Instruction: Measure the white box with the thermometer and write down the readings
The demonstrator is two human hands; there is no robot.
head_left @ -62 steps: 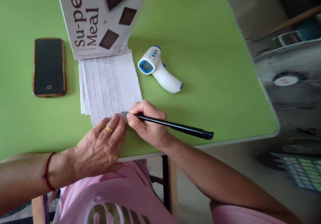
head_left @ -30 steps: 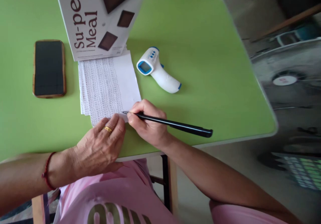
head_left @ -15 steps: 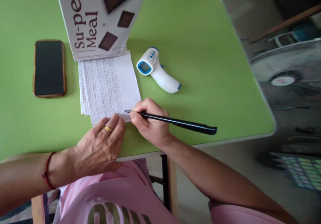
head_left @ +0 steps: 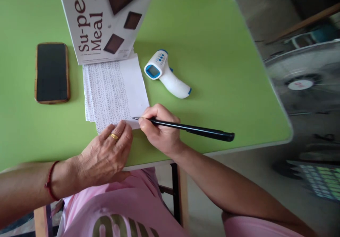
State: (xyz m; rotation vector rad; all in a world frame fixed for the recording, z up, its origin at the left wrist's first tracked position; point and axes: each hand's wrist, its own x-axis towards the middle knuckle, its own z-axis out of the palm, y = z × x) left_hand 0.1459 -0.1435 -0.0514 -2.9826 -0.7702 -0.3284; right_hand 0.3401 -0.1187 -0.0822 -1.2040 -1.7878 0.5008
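Note:
My right hand [head_left: 160,129] is closed around a black pen [head_left: 196,130], its tip at the paper beside the last written rows. The pen slants, its back end pointing right. Under the tip lies a white paper sheet [head_left: 134,84] covered on its left part with dense rows of small handwriting; the right strip is blank. More written sheets show beneath it at the left. My left hand [head_left: 107,152], wearing a gold ring, lies over the sheet's near edge, fingers bent a little and resting on the paper. Its thumb is mostly hidden.
A white box [head_left: 106,28] printed "Su-per Meal" stands at the papers' far edge. Left of them lies a phone [head_left: 52,72] in a brown case; to the right is a white-and-blue infrared thermometer [head_left: 167,75]. Beyond the green table's [head_left: 217,52] right edge stands a fan [head_left: 300,84].
The pen's tip has shifted very slightly right, and its back end has swung a little to the right. My left hand stays in place.

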